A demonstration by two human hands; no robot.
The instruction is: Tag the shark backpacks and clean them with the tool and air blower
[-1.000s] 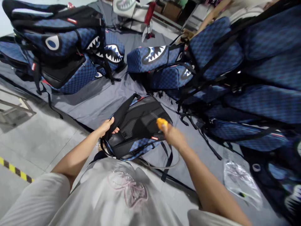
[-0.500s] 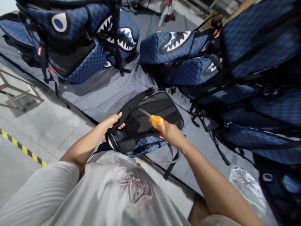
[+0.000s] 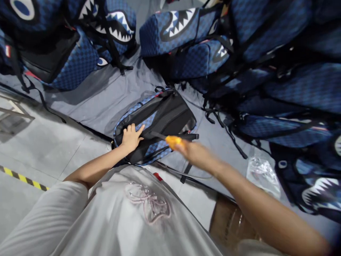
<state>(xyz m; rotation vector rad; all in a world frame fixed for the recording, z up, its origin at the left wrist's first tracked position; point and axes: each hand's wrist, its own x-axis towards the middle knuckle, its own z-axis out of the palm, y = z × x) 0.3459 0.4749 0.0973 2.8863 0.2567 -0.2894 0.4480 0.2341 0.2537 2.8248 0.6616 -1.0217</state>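
A black and blue checkered backpack (image 3: pixel 170 110) lies with its straps upward on the grey cloth, close to my body. My left hand (image 3: pixel 131 138) rests on the near left part of it, fingers spread and holding nothing. Over the backpack's near right side, my right hand (image 3: pixel 190 151) is closed around a yellow-handled tool (image 3: pixel 174 142). The tool's thin grey tip points left, above the straps; motion blurs it, and whether it touches the bag I cannot tell.
Shark-mouth backpacks (image 3: pixel 77 64) stand at the back left, and more (image 3: pixel 183 57) are piled behind and at the right. A clear plastic bag (image 3: pixel 262 172) lies at the right. A brown cardboard box (image 3: pixel 226 220) sits below the cloth's edge (image 3: pixel 87 129).
My left hand has let go of the shoulder strap and now lies flat on the backpack. The straps lie differently. The view has shifted, and the tool stays in my right hand.
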